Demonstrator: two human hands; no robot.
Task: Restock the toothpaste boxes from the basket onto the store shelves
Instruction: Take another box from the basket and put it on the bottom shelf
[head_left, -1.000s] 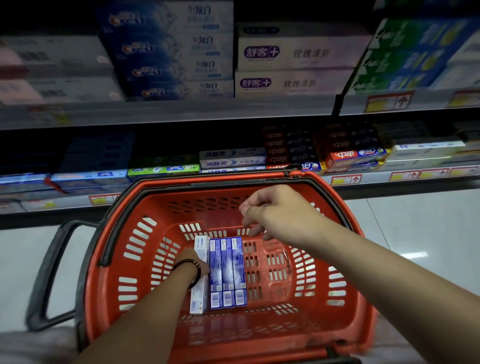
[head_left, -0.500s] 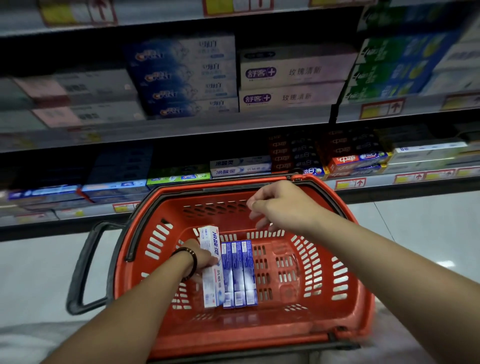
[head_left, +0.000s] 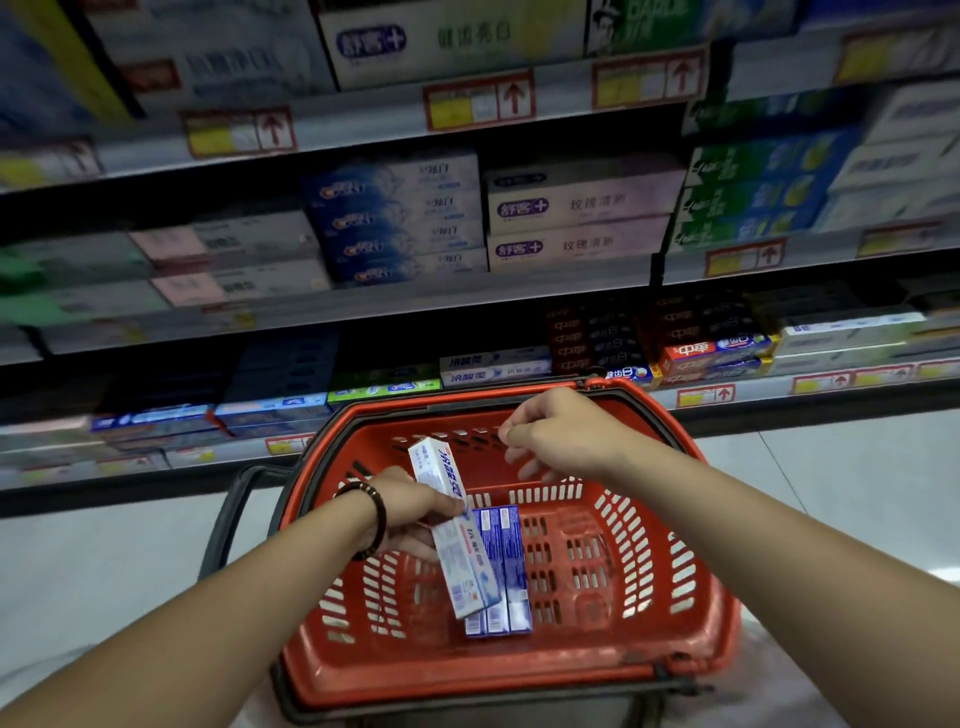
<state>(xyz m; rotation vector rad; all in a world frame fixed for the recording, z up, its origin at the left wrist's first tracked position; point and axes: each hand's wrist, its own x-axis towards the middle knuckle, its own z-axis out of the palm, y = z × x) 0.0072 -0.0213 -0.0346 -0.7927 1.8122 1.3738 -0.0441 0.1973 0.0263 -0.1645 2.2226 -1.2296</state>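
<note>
Fingers of our left hand (head_left: 410, 514) grip a white toothpaste box (head_left: 467, 564); our right hand (head_left: 561, 436) hovers loosely curled, empty.

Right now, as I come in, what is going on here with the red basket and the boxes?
A person is restocking toothpaste. The left hand grips a white toothpaste box and holds it tilted, partly over the blue boxes lying on the floor of the red basket. The right hand hovers above the basket's far side, fingers loosely curled, holding nothing. The shelves ahead hold many toothpaste boxes; this one is not yet on them.
</note>
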